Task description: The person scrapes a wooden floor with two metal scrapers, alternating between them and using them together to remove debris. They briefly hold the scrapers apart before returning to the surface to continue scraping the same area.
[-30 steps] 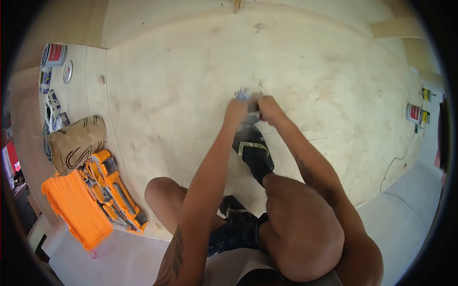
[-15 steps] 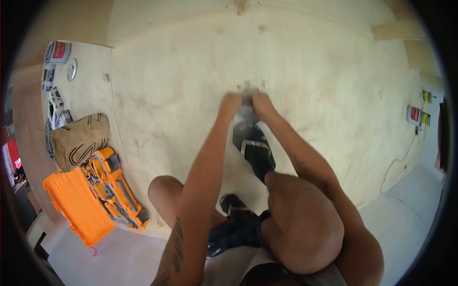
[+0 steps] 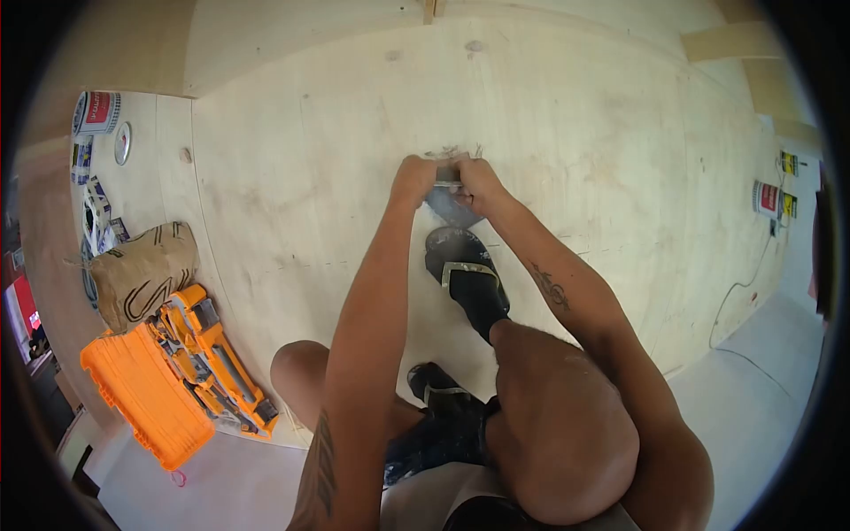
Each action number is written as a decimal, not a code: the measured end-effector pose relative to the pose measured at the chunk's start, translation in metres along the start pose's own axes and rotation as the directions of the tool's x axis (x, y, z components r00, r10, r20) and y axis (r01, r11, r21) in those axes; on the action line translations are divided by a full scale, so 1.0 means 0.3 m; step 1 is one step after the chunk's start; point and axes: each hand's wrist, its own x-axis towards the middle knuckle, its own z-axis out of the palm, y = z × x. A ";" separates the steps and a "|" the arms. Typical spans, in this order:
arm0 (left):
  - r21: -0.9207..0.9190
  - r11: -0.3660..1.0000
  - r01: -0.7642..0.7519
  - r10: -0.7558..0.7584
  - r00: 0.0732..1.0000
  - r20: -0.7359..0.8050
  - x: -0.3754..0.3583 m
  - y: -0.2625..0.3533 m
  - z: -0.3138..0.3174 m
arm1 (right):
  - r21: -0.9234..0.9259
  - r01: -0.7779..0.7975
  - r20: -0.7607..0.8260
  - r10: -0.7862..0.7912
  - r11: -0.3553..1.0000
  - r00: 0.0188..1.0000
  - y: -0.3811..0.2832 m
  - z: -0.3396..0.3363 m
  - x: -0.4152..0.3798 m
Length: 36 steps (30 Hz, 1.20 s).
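My left hand (image 3: 413,182) and my right hand (image 3: 482,188) are closed on either end of a small flat grey scraper (image 3: 449,174), held low over a pale plywood sheet (image 3: 301,195). Much of it is hidden by my fingers, so I cannot tell its full shape. Curled shavings (image 3: 453,151) lie just beyond my knuckles. Between my hands and my shoe sits a rounded blue-grey patch (image 3: 453,211) on the wood. My black shoe (image 3: 462,257) with a pale strap rests close behind it, and the other shoe (image 3: 431,379) is farther back.
On the left stand an open orange toolbox (image 3: 159,389) with tools, a brown paper bag (image 3: 150,270), a can (image 3: 96,112) and a round lid (image 3: 123,143). At right are another can (image 3: 766,198) and a thin cable (image 3: 731,301). A wooden beam (image 3: 735,40) crosses the upper right.
My hands were blurred by motion and are now sharp, slightly farther left, still on the scraper. The view has shifted a little; the blue-grey patch and shavings show more clearly.
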 end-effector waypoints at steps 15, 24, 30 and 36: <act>-0.074 0.993 -0.096 0.102 0.992 0.078 -0.067 -0.116 0.057 | -0.065 0.002 0.098 0.005 0.998 0.995 0.072 -0.073 -0.087; 0.052 0.999 -0.007 0.003 0.998 0.070 -0.079 -0.076 0.055 | -0.031 0.030 0.026 -0.029 0.999 0.999 0.148 -0.083 -0.022; 0.167 0.965 -0.204 0.186 0.976 0.115 -0.088 -0.205 0.112 | -0.024 -0.019 0.032 0.020 1.000 0.999 0.194 -0.091 -0.154; 0.211 0.864 -0.456 0.440 0.890 0.120 0.060 -0.281 0.083 | 0.100 0.024 0.057 -0.030 0.995 0.998 0.228 -0.061 0.001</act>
